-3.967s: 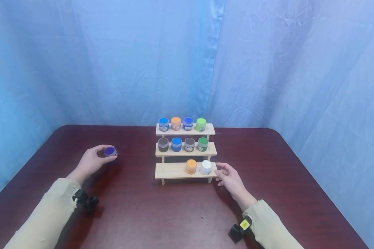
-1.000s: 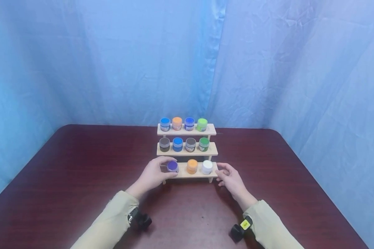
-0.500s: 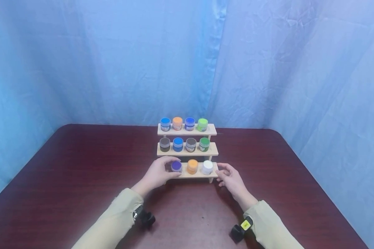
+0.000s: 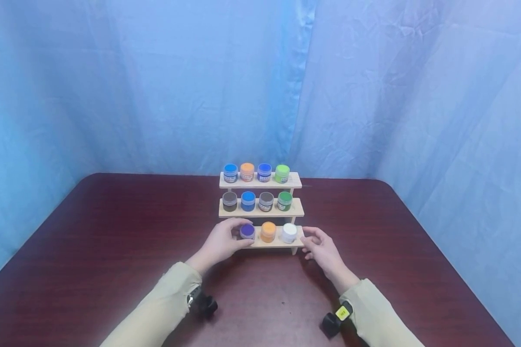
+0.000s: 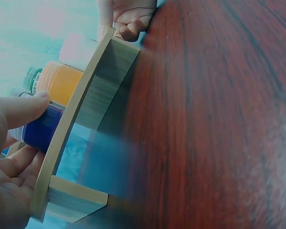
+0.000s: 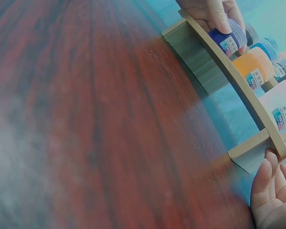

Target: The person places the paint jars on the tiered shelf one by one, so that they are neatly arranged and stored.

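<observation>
My left hand [image 4: 220, 239] pinches a purple paint jar [image 4: 247, 232] between thumb and fingers. In the left wrist view, that jar [image 5: 42, 128] stands upright relative to the lowest shelf [image 5: 69, 129], its base at the board. To its right on the same shelf are an orange paint jar [image 4: 268, 233] and a white paint jar [image 4: 289, 233]. My right hand [image 4: 323, 253] holds the right end of this shelf on the three-tier wooden display rack [image 4: 295, 180]. The right wrist view shows its fingertips [image 6: 271, 157] at the board's end, beside the support leg.
Dark brown, blue and green paint jars [image 4: 284, 202] line the middle shelf. Blue, light orange, violet-blue and light green jars [image 4: 282, 174] occupy the top one. The rack stands on a dark red wooden table [image 4: 113, 217], with blue curtains [image 4: 199, 86] behind and at both sides.
My left hand has carried the purple jar from the table's left side to the lowest shelf, then slid slightly right toward the orange jar. The right hand keeps its hold on the rack.
</observation>
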`<state>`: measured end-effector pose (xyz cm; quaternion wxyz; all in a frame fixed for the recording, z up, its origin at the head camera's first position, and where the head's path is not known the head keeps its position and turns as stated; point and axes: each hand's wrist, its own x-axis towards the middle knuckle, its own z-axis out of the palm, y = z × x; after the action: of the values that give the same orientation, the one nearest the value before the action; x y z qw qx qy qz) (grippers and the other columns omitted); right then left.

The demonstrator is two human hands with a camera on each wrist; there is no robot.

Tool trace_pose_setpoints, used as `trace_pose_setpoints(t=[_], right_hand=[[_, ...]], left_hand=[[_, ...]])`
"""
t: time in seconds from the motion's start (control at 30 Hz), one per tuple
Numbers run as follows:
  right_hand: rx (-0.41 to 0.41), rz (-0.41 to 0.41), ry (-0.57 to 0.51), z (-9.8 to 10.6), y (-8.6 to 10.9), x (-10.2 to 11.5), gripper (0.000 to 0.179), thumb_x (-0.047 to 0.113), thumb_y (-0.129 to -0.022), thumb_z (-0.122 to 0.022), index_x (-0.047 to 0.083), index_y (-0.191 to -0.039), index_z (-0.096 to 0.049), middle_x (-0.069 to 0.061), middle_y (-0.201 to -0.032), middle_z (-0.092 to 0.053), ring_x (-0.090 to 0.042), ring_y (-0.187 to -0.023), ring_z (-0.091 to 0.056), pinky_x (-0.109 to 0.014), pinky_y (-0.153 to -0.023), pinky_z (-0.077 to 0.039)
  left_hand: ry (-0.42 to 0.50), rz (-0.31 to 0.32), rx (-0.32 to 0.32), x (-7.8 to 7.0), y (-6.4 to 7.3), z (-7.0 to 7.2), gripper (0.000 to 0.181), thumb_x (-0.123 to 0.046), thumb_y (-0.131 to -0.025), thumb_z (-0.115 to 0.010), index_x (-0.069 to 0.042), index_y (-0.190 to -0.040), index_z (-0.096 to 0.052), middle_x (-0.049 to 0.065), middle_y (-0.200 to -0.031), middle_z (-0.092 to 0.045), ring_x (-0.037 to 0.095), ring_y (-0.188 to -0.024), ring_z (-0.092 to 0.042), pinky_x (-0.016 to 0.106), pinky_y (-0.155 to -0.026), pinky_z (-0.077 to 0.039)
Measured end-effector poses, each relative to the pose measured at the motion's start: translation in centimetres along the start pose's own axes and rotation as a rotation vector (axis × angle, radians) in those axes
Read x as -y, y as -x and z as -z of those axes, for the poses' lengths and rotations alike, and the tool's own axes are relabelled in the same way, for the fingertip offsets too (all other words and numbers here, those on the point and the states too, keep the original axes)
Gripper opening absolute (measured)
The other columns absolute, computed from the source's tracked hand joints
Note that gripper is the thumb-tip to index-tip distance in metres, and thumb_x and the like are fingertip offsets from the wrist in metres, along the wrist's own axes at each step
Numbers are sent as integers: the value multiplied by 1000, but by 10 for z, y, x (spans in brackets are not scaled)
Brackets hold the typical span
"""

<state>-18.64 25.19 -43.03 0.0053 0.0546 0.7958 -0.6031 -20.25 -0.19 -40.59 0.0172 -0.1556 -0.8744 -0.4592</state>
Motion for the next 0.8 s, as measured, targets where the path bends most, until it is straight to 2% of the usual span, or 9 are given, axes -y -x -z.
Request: trace_pose_setpoints(t=[0.23, 0.57, 0.7, 0.8], right_hand=[[-1, -7, -2, 0, 1, 0, 38, 7, -92, -52, 1, -129, -47, 0, -81, -61, -10, -67, -54, -21, -55, -49], [1, -10, -9, -1, 1, 1, 38, 6, -92, -52, 1, -129, -47, 2, -80, -61, -11, -67, -53, -21, -55, -49], [8, -3, -16, 0, 0, 1, 38, 6, -92, -52, 0, -129, -47, 1, -80, -61, -11, -67, -53, -21, -55, -49], [17, -3, -19, 1, -1, 1, 39, 5, -91, -52, 0, -129, -46, 1, -81, -61, -11, -67, -53, -21, -55, -49]], left_hand=[[13, 8, 15, -1, 0, 1, 43, -15, -74, -78, -10, -113, -63, 7, -114, -65, 24, -100, -64, 38, -89, -52], [59, 52, 26, -3, 4, 6, 48, -15, -76, -76, -9, -120, -59, 9, -119, -63, 26, -106, -63, 39, -93, -51], [91, 33, 19, -4, 5, 11, 47, -13, -77, -75, -5, -120, -58, 11, -116, -64, 26, -104, -63, 39, -93, -50], [101, -15, 9, -3, 7, 17, 44, -11, -78, -73, -1, -118, -59, 14, -111, -65, 26, -101, -63, 38, -92, -51]])
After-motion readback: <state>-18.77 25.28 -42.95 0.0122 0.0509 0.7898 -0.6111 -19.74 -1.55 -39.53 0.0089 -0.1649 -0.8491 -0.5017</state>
